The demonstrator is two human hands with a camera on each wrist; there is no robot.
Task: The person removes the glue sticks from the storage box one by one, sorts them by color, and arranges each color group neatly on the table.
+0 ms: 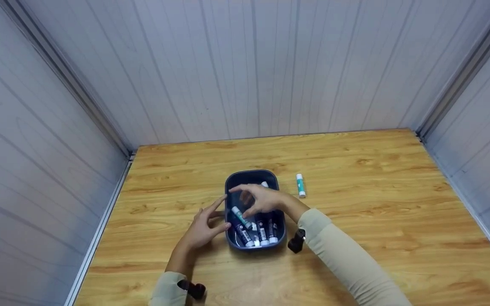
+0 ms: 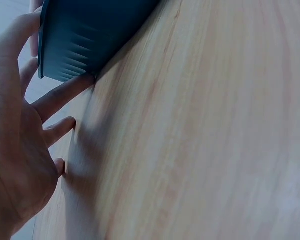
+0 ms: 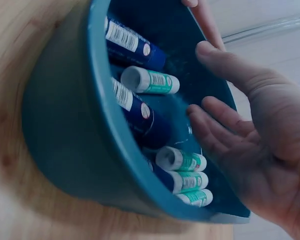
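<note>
Wooden table [image 1: 355, 221], left hand [image 1: 204, 229] spread against tub [image 1: 251, 176], right hand [image 1: 262, 199] relaxed, empty.

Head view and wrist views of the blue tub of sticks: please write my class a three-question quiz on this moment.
1. True or false: the left hand touches the blue tub's outer wall.
2. Where does the lone teal-and-white stick lie? A in the tub; B on the wooden table; C in a hand.
3. Does the right hand grip anything?

Key: 1 true. 2 B. 3 No, its fingers are relaxed over the tub.
</note>
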